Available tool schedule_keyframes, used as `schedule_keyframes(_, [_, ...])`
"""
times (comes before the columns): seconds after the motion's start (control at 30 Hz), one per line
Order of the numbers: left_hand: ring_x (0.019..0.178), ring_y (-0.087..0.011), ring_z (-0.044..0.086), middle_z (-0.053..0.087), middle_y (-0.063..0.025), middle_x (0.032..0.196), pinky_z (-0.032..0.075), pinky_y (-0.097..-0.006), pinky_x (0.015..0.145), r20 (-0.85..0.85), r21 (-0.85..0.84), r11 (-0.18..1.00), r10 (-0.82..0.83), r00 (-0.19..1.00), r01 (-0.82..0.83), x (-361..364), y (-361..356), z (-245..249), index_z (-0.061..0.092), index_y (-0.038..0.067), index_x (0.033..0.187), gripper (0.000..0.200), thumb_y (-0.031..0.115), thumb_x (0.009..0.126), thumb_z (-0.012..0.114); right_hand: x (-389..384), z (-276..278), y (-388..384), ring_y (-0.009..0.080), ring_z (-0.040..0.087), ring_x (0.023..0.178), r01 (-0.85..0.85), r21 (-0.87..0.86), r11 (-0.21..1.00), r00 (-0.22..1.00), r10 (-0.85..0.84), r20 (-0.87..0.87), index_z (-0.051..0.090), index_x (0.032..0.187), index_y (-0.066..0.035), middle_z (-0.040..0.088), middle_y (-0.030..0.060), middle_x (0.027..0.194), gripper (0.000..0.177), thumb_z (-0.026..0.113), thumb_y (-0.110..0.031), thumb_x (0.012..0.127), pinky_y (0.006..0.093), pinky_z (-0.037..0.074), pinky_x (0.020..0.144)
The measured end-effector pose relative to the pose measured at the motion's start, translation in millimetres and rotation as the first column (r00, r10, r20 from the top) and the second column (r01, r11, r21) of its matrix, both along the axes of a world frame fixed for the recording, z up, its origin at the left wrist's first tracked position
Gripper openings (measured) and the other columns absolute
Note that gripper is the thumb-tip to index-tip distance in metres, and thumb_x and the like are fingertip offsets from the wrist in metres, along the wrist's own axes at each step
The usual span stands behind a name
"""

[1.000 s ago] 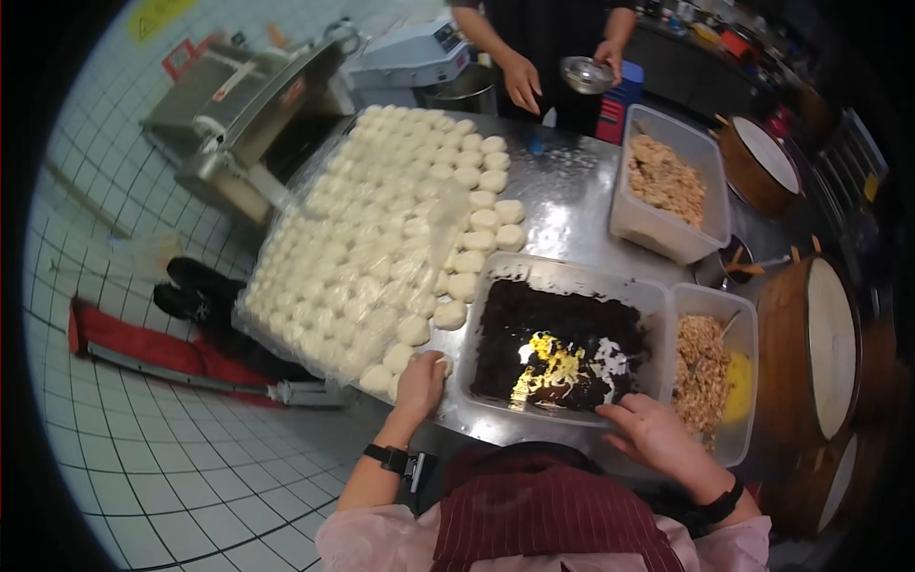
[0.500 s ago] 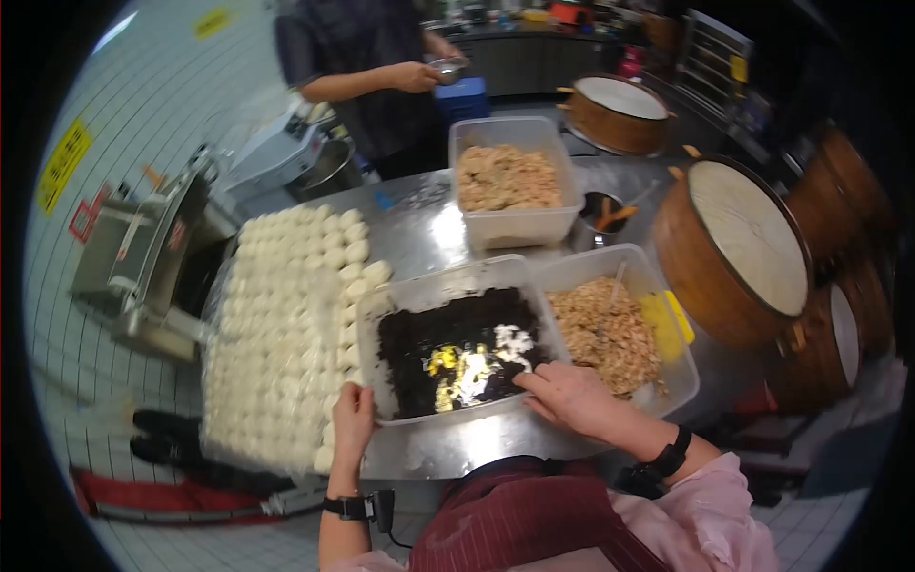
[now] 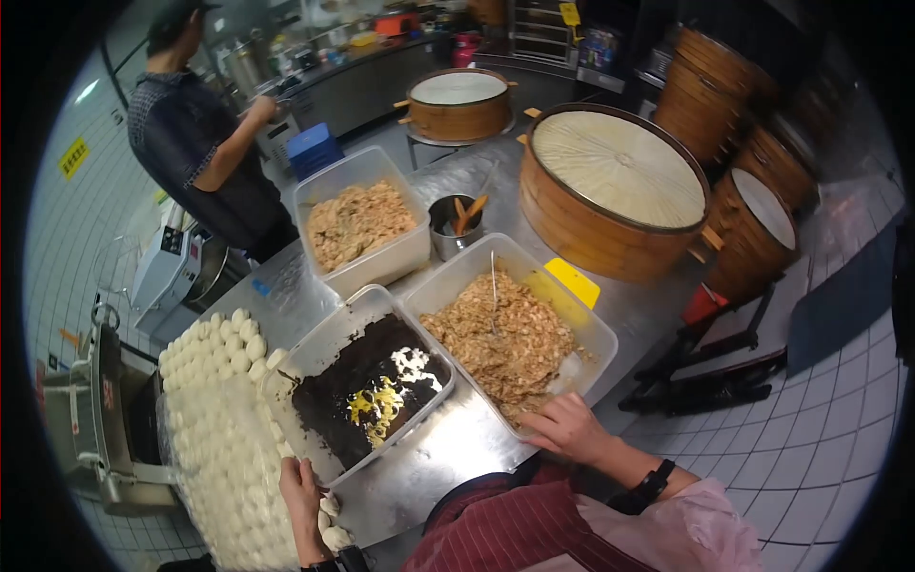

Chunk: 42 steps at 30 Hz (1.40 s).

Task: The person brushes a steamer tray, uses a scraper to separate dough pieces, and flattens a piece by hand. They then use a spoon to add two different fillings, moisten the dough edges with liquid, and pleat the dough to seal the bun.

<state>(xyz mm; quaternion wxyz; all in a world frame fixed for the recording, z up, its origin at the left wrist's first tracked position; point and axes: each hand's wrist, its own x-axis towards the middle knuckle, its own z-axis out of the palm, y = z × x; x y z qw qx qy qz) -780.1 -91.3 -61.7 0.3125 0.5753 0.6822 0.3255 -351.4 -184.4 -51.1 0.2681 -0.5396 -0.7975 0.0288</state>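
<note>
My left hand (image 3: 300, 484) is closed at the near left corner of a clear plastic tub (image 3: 400, 456) of dark, glossy paste (image 3: 329, 405), thumb by its rim. My right hand (image 3: 569, 429) is curled over the near rim of a second clear tub (image 3: 602, 355), which holds a chopped, pinkish-brown filling (image 3: 505, 334). A thin metal handle (image 3: 495, 286) stands up out of that filling. Left of the dark paste, rows of white dough balls (image 3: 224, 448) lie partly under plastic film, close to my left hand.
Behind stand a third tub (image 3: 381, 262) of filling and a metal pot (image 3: 448, 229) with wooden handles. Large bamboo steamers (image 3: 610, 243) are at the right and back. A co-worker (image 3: 195, 143) stands at the far left, near a mixer (image 3: 172, 262).
My view has swung to the right. My right hand has gone from the dark paste tub's corner to the rim of the filling tub; my left hand stays by the paste tub.
</note>
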Motion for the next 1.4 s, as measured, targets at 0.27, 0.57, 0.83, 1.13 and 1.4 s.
schedule_keyframes(0.27, [0.041,-0.0155,0.051,0.047,-0.0082,0.06,0.042,-0.0285,0.035,0.003,-0.044,0.999,0.031,1.0,-0.031,1.9,20.5,-15.9,0.041,0.0,0.08,0.02,0.014,0.093,0.048,7.3,6.1,8.1,0.0226,0.056,0.079,0.165,0.122,0.979,0.97,-0.139,-0.198,0.061,0.104,-0.008,0.059,0.005,0.085,0.03,0.068,-0.021,0.078,0.0351,0.043,0.076])
schedule_keyframes(0.57, [0.051,-0.0214,0.052,0.051,-0.0107,0.06,0.042,-0.0371,0.049,-0.17,-0.034,0.98,0.187,0.968,-0.195,-0.7,27.5,-30.6,0.046,0.002,0.076,0.022,0.02,0.088,0.052,226.5,-143.2,99.4,0.022,0.059,0.095,0.713,-0.189,0.675,0.633,-0.736,-0.238,0.058,0.113,-0.002,0.06,0.0141,0.108,0.037,0.06,-0.015,0.079,0.0328,0.046,0.083])
schedule_keyframes(0.83, [0.068,-0.0269,0.057,0.057,-0.0148,0.077,0.046,-0.0368,0.059,-0.208,0.003,0.984,0.177,0.962,-0.181,28.4,16.2,-20.9,0.048,0.001,0.094,0.021,0.022,0.09,0.053,288.1,-208.7,161.6,0.0171,0.06,0.086,0.415,-0.605,0.68,0.676,-0.675,-0.294,0.056,0.116,-0.001,0.065,0.0114,0.099,0.041,0.064,-0.019,0.079,0.0289,0.047,0.076])
schedule_keyframes(1.13, [0.077,-0.0242,0.062,0.062,-0.0154,0.089,0.049,-0.0342,0.067,-0.258,0.074,0.94,0.341,0.904,-0.333,-29.3,-33.7,-21.6,0.061,0.002,0.1,0.024,0.022,0.086,0.058,265.4,-145.5,133.7,0.0098,0.055,0.06,0.023,-0.812,0.583,0.514,-0.704,-0.49,0.061,0.086,-0.001,0.06,0.0034,0.072,0.013,0.057,-0.013,0.083,0.0257,0.043,0.053])
schedule_keyframes(1.4, [0.096,-0.0364,0.056,0.053,-0.0203,0.112,0.047,-0.0418,0.078,-0.478,-0.163,0.986,-0.043,0.877,-0.041,-32.0,-83.3,-65.1,0.053,0.007,0.11,0.031,0.012,0.08,0.058,307.9,-5.3,68.9,0.0097,0.052,0.085,0.371,-0.557,0.743,0.694,-0.621,-0.365,0.058,0.103,0.002,0.06,0.0042,0.097,0.026,0.059,-0.021,0.089,0.0243,0.042,0.074])
